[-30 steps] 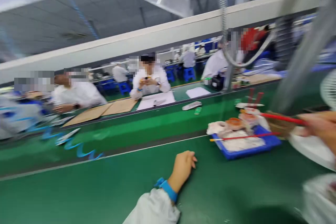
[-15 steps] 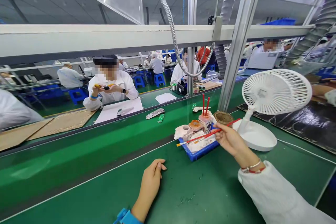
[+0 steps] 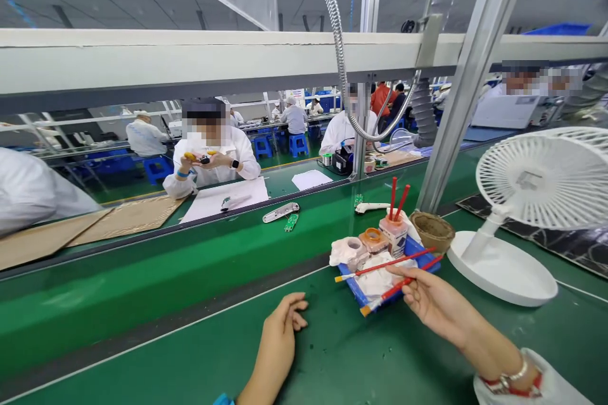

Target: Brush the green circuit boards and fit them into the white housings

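**Head view: entries**

1. Right hand (image 3: 430, 304): reaches in from the lower right, above the near right corner of the blue tray (image 3: 357, 294). Thumb and fingers are closed in a pinch around the middle of the red-handled brush (image 3: 380, 299). Nothing else is held.
2. Red-handled brush: held in the air. Its long axis runs diagonally, with the bristle tip low and to the left, past the tray's near edge. The handle end is up and to the right, over the tray's far corner.
3. Second brush (image 3: 375, 266): same kind, lying across the tray and nearly parallel to the first, just beyond the right fingertips. Whether a fingertip touches it cannot be told.
4. Left hand (image 3: 278, 345): rests on the green surface (image 3: 370, 361), palm down, fingers loosely curled, holding nothing. It lies well to the left of the tray, so the right hand is much the nearer to both brushes.
5. Tray contents: white cloth, an orange tape roll (image 3: 373, 238), and a small pot (image 3: 394, 234) with two red brushes standing in it.
6. Brown cup (image 3: 432, 232): just beside the tray's far right corner.
7. White fan (image 3: 541, 180): to the right, its base on the surface.
8. Across the belt: a co-worker (image 3: 213, 158), seated, both hands on a small item.
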A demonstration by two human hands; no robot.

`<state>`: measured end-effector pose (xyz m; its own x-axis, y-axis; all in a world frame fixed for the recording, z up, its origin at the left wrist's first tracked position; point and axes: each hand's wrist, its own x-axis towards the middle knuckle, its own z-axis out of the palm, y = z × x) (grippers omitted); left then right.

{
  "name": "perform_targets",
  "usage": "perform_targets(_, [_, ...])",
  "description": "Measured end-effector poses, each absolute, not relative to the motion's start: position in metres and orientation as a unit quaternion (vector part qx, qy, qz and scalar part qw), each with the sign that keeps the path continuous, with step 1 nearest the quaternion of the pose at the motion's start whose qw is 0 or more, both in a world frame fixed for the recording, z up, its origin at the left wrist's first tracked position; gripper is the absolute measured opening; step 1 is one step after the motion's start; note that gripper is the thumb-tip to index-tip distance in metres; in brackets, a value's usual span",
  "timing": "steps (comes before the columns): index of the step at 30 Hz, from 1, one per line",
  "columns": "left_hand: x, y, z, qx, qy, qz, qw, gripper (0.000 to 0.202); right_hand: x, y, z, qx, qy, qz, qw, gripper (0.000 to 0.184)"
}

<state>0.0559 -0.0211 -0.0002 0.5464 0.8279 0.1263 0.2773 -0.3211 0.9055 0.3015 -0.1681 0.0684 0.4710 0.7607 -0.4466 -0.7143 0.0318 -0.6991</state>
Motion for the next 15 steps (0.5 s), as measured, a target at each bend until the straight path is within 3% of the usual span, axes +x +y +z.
perform_targets(7, [0.063,0.104,0.034,0.802,0.444,0.308,0.256,0.037,0.296,-0.172,0.061,-0.452,-0.028,0.519,0.725,0.005])
perform_targets(11, [0.085,0.176,0.047,0.800,0.495,0.268,0.208,0.027,0.298,-0.173,0.054,-0.455,-0.031,0.535,0.711,0.015])
perform_targets(15, [0.116,0.218,0.043,0.807,0.504,0.245,0.186,0.033,0.303,-0.172,0.049,-0.475,-0.032,0.536,0.697,0.021])
